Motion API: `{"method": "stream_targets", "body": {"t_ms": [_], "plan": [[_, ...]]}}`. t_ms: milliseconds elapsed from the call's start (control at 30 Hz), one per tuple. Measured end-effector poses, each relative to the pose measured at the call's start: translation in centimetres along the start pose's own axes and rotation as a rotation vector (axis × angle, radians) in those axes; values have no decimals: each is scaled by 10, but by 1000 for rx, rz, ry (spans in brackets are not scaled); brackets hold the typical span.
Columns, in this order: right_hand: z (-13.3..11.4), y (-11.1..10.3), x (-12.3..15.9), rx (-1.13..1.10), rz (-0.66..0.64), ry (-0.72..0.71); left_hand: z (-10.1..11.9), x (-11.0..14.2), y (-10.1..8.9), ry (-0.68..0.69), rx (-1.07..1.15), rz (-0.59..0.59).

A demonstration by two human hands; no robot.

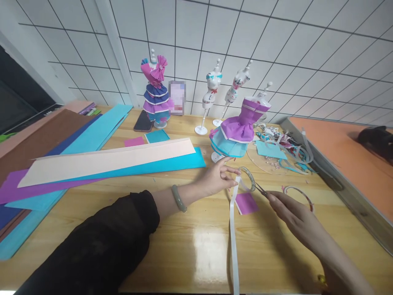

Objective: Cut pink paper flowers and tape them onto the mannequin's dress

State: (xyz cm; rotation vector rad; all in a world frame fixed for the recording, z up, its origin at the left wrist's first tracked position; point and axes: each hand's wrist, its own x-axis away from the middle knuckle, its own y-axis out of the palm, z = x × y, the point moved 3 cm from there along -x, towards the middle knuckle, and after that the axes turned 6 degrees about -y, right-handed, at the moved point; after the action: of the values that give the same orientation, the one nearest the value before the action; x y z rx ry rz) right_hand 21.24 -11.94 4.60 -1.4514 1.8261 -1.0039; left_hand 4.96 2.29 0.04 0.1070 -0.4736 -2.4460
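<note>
Between the thumb and fingers of my left hand is the end of a white tape strip, which hangs down toward the table's front edge. Beside those fingertips is a roll of tape, standing on edge. My right hand grips a slim metal tool that looks like scissors; its tips point at the roll, and its handles are hidden in the hand. Under the tape lies a purple paper square. Just beyond my left hand stands a dress form in a purple and light-blue paper dress.
Behind stand two barer dress forms and one in a tiered dress, near a phone. Coloured paper sheets cover the left. Scraps and another ring-shaped roll lie right, inside a raised edge.
</note>
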Motion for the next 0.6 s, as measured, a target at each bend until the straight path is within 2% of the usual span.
{"method": "stream_targets", "body": {"t_ms": [100, 267, 600], "plan": [[-15, 3, -18, -33, -103, -55, -1, 1, 2, 18, -37, -29], [-21, 4, -34, 21, -229, -50, -3, 2, 2, 32, -67, -68], [-30, 5, -40, 25, -315, -57, 2, 6, 4, 102, -249, -111]]}}
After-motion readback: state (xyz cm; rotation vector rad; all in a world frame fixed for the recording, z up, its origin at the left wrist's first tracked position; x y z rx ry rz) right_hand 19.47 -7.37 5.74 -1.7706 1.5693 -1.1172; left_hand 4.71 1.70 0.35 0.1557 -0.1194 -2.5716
